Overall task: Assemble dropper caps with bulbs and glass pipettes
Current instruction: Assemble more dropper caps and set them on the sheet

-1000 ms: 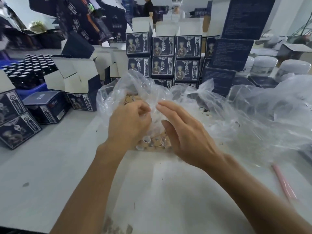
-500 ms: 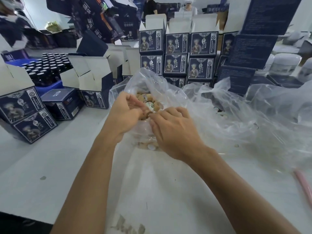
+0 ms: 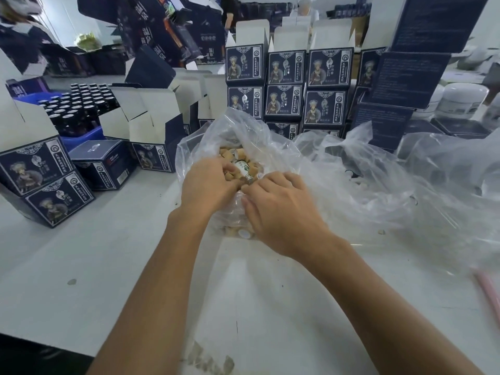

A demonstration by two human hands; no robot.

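Observation:
A clear plastic bag lies on the white table just ahead of me, filled with several tan dropper caps. A small white labelled cylinder lies among them at the bag's mouth. My left hand has its fingers curled at the left side of the opening and grips the film there. Close beside it, my right hand pinches the plastic with curled fingers. More caps show through the bag under my right hand. I see no bulbs or glass pipettes.
Stacked dark printed boxes stand behind the bag, with open cartons to the left. A blue tray of dark bottles sits far left. A second crumpled plastic bag spreads right, white jars behind it, a pink object at the right edge.
My hands have drawn closer together at the bag's mouth, my right fingers curling in. The bag has opened, and the caps and white cylinder now show inside.

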